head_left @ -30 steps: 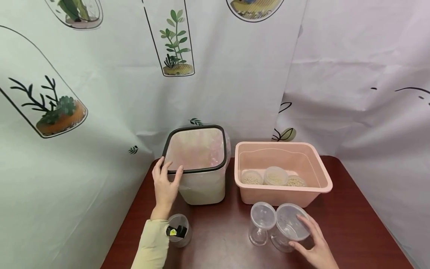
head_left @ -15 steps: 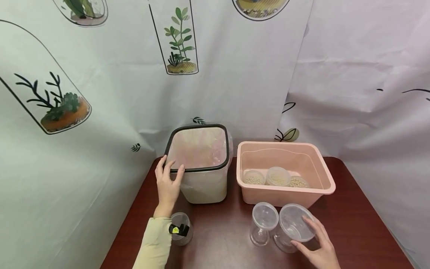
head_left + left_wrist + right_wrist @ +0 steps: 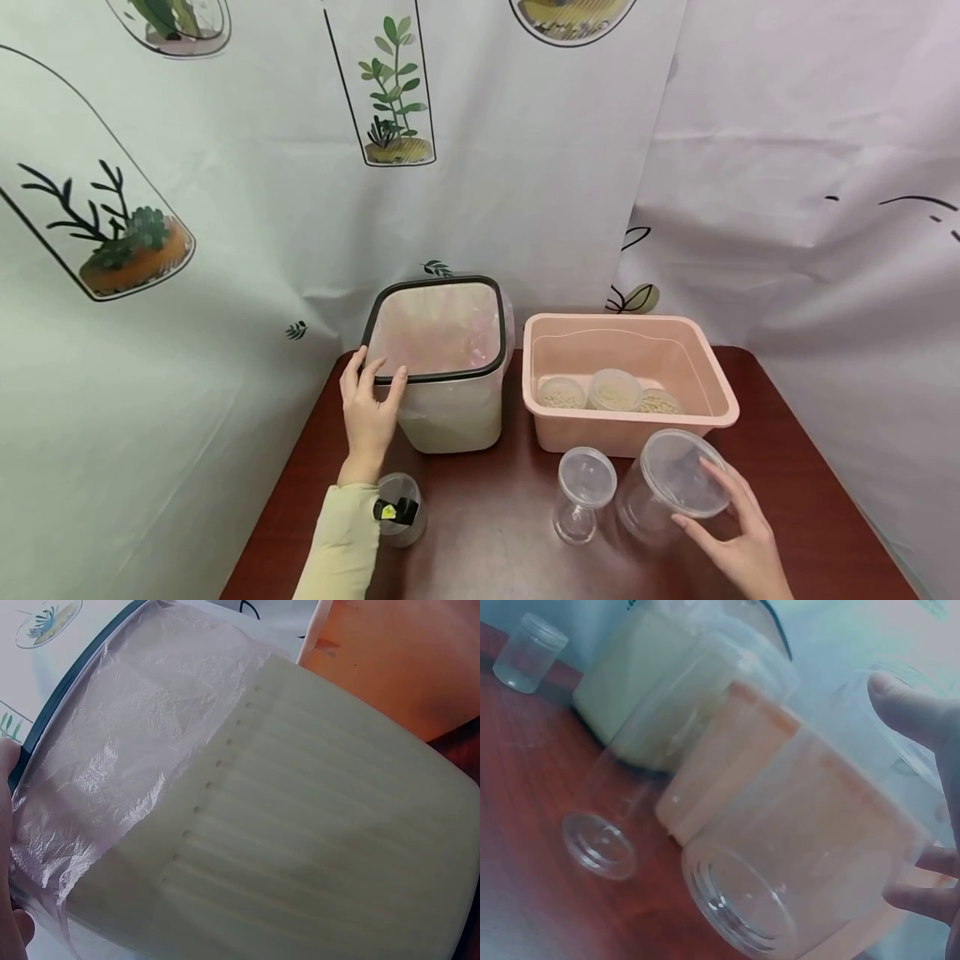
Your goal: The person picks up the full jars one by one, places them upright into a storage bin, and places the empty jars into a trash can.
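My right hand point(image 3: 738, 533) grips a large clear plastic jar point(image 3: 660, 500) by its lidded top, thumb on one side and fingers on the other. The jar is tilted, its round base low over the table in the right wrist view. To its left a slimmer clear jar point(image 3: 577, 504) with a lid stands upright. My left hand point(image 3: 369, 417) holds the near left corner of a trash bin point(image 3: 453, 421), fingers at the black rim. A thin plastic liner point(image 3: 150, 712) hangs over the bin's outer wall. Another small clear jar point(image 3: 405, 492) stands partly behind my left wrist.
A pink plastic tub point(image 3: 592, 429) stands at the back right, beside the bin. Inside it lie round clear containers point(image 3: 615, 390) of pale beans or grains. The dark red table point(image 3: 480, 533) meets a printed curtain point(image 3: 525, 208) behind.
My right hand has moved right and slightly up with the large jar, widening its gap from the slim jar and tilting it. My left hand stays at the bin's rim.
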Action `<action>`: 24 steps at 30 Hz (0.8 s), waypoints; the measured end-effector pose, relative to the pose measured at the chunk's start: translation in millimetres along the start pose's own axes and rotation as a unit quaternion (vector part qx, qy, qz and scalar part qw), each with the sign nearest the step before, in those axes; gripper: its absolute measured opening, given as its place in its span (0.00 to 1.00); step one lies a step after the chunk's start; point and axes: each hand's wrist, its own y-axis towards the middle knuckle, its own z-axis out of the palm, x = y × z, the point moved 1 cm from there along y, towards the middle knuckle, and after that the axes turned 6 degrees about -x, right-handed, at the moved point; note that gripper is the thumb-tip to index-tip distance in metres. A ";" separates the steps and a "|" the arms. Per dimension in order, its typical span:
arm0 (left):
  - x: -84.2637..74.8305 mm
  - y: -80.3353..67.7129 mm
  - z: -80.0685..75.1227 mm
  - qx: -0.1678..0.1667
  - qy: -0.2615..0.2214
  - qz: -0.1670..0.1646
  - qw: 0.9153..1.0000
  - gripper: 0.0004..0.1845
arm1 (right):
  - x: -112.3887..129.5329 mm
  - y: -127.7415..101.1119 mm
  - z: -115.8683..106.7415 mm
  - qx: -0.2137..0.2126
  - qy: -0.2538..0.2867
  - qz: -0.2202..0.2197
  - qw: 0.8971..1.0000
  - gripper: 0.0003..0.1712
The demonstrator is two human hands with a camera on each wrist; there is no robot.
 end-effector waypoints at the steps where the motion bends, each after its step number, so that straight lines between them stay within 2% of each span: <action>1: 0.0 -0.1 0.0 0.000 0.002 0.000 1.000 0.18 | 1.8 3.6 -1.4 -0.002 0.004 -0.015 1.000 0.44; 2: 0.0 -0.1 0.0 -0.001 0.001 0.001 1.000 0.18 | 3.0 7.0 -2.8 -0.005 0.009 -0.034 0.999 0.43; 12: -1.0 1.7 1.2 -0.004 0.000 0.009 1.000 0.18 | 16.5 47.8 -14.9 -0.022 0.023 -0.110 0.993 0.43; 18: -1.9 2.6 0.4 -0.006 -0.002 0.006 1.000 0.18 | 21.1 70.3 -14.7 -0.035 0.078 -0.140 0.986 0.43; 24: -1.1 0.4 -1.3 -0.006 0.006 0.004 1.000 0.18 | 25.9 87.1 -6.8 -0.036 0.115 -0.148 0.982 0.42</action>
